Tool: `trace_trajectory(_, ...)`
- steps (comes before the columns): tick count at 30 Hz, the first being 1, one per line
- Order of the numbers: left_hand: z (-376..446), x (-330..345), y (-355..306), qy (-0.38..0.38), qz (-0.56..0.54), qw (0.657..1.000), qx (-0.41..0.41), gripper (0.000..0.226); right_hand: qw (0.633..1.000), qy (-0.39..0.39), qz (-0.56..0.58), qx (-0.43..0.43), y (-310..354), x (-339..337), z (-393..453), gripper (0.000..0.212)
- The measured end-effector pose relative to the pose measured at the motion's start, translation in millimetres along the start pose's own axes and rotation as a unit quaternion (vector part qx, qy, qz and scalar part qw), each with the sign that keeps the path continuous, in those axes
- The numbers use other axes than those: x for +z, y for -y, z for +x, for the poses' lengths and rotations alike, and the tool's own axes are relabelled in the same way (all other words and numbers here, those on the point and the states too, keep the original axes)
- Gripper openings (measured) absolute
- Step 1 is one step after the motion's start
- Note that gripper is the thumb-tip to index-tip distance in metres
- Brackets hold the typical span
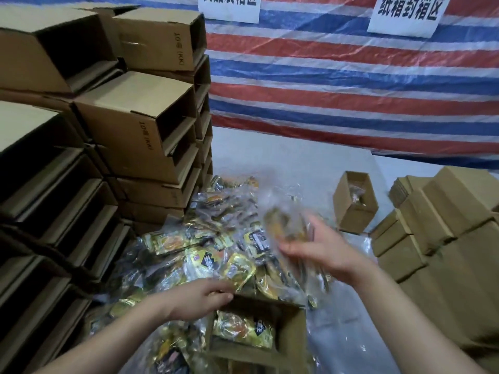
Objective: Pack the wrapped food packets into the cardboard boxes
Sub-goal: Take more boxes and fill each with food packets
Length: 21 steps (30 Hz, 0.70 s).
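Fingers (pixel 290 249) of my right hand (pixel 321 248) curl round a blurred clear-wrapped food packet with yellow contents (pixel 280 222), held up at about two o'clock from the small open brown cardboard box (pixel 291 338) in front of me; the packet is smeared by motion, so its print cannot be read. My left hand (pixel 199 299) rests at the far-left corner of that box, fingers bent over its rim; whether they pinch the rim or only lie on it I cannot tell. Inside the box lies a gold-and-black wrapped food packet (pixel 243 329), flat against the bottom.

At twelve o'clock from the box spreads a loose heap of glossy gold, black and clear wrapped packets (pixel 216 238) on the pale plastic-covered counter (pixel 297 157); the heap touches the box's far edge and runs under my left forearm. At nine to eleven o'clock rises a tall stack of empty brown cardboard boxes lying on their sides (pixel 113 130), openings turned rightward, some printed with small dark lettering. At one o'clock, well apart, a second small brown open box (pixel 343 203) stands upright with packets showing inside. At three o'clock sit rows of closed brown cardboard boxes (pixel 437 233), packed close together. Behind everything hangs a red, white and blue striped tarpaulin (pixel 351 76) bearing two white paper signs (pixel 405 14) with black characters.
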<state>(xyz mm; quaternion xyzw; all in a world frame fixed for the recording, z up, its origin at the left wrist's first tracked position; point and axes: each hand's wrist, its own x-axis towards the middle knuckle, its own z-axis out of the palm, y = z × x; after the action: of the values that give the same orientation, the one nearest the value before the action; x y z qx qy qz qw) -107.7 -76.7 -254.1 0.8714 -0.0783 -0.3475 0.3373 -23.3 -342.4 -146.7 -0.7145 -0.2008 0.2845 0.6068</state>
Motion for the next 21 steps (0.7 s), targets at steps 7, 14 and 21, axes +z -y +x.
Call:
trace_trajectory(7,7,3,2,-0.047,-0.094,0.994,0.032,0.028,0.905,0.196,-0.374,0.058,-49,55,-3,0.047)
trace_trajectory(14,17,0,4,-0.062,-0.105,0.992,-0.013,0.025,0.820,0.197,-0.529,0.097,-85,80,9,0.060)
trace_trajectory(21,21,7,9,-0.077,-0.089,0.993,-0.005,0.022,0.810,0.181,-0.533,0.163,-133,100,14,0.068)
